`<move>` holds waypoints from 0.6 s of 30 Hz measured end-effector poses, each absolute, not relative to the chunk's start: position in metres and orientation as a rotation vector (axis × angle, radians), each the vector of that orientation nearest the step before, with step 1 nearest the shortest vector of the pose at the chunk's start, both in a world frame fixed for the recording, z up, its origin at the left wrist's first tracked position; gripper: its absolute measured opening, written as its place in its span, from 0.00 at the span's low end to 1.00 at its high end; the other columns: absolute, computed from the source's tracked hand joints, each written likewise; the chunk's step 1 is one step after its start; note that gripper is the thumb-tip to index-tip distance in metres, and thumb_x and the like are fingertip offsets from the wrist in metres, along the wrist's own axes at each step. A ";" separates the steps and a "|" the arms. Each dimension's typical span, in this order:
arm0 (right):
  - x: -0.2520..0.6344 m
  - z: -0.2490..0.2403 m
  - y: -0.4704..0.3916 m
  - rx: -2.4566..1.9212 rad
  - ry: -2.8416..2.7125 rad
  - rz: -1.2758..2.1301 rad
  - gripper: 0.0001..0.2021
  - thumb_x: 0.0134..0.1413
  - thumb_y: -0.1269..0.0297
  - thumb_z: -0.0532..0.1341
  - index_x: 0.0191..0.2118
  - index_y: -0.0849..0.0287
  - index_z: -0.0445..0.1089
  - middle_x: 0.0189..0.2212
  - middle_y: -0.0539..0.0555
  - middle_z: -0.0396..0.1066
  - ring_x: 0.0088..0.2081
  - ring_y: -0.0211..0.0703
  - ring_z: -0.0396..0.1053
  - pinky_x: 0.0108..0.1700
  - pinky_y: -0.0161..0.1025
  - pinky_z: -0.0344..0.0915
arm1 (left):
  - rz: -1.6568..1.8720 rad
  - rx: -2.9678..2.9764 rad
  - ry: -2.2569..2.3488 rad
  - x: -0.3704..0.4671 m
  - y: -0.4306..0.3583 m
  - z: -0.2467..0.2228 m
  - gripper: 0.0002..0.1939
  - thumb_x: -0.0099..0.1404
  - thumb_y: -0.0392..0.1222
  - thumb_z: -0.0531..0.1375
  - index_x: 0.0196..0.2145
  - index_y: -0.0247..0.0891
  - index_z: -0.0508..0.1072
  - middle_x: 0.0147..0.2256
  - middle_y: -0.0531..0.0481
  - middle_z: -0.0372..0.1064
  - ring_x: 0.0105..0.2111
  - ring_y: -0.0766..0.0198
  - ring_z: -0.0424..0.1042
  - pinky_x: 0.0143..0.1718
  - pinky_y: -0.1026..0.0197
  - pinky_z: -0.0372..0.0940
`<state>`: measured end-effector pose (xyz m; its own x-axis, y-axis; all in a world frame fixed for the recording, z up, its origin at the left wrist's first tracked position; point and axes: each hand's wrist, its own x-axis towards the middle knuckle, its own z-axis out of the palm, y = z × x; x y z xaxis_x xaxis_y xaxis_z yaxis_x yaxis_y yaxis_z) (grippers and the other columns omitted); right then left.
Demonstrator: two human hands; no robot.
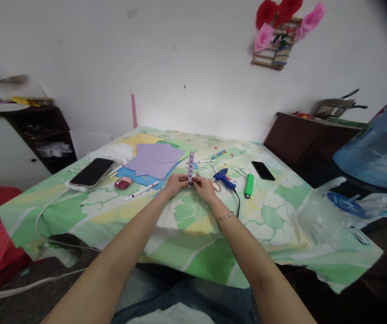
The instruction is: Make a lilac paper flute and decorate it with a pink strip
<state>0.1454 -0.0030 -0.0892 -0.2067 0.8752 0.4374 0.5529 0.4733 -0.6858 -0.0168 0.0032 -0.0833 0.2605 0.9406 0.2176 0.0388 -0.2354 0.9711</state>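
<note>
Between my two hands stands a narrow purple paper strip (191, 164) with a row of dark dots down it. My left hand (177, 184) pinches its lower end from the left. From the right, the fingers of my right hand (204, 186) close on the same end. Just beyond my left hand lie purple paper sheets (159, 157) over blue and green ones. A blue glue gun (225, 178) with a black cord rests right of my right hand, with a green lighter (249, 185) beside it. A white marker (141, 191) lies left of my left hand.
On the left of the patterned tablecloth (193, 252) lie a large phone (91, 173) with a white cable and a small pink case (123, 182). A black phone (263, 171) is at the right. Plastic bags (328, 211) hang over the right edge. The wall stands behind.
</note>
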 end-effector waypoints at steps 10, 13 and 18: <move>0.145 -0.094 0.001 -1.114 -1.729 0.678 0.12 0.49 0.66 0.59 0.40 0.58 0.73 0.31 0.53 0.77 0.32 0.42 0.74 0.38 0.40 0.71 | 1.151 1.806 1.170 -0.016 0.003 -0.087 0.10 0.55 0.42 0.61 0.31 0.34 0.79 0.28 0.47 0.77 0.28 0.59 0.73 0.32 0.61 0.65; 0.143 -0.093 0.001 -1.098 -1.674 0.725 0.11 0.48 0.66 0.59 0.39 0.59 0.73 0.30 0.53 0.77 0.32 0.42 0.74 0.37 0.40 0.71 | 1.139 1.953 1.226 -0.015 -0.002 -0.085 0.11 0.58 0.42 0.58 0.33 0.35 0.79 0.31 0.45 0.77 0.32 0.57 0.73 0.37 0.59 0.64; 0.142 -0.086 -0.003 -1.091 -1.596 0.777 0.12 0.45 0.67 0.59 0.39 0.59 0.72 0.30 0.53 0.76 0.33 0.43 0.74 0.35 0.38 0.71 | 1.070 2.157 1.248 -0.014 -0.014 -0.076 0.13 0.63 0.39 0.53 0.41 0.38 0.76 0.39 0.44 0.76 0.39 0.57 0.73 0.44 0.58 0.63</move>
<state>0.1422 -0.0027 -0.0862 -0.0815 0.9229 0.3763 0.2732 0.3838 -0.8821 -0.0136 -0.0145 -0.0761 0.2984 0.8630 0.4078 0.5347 -0.5050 0.6776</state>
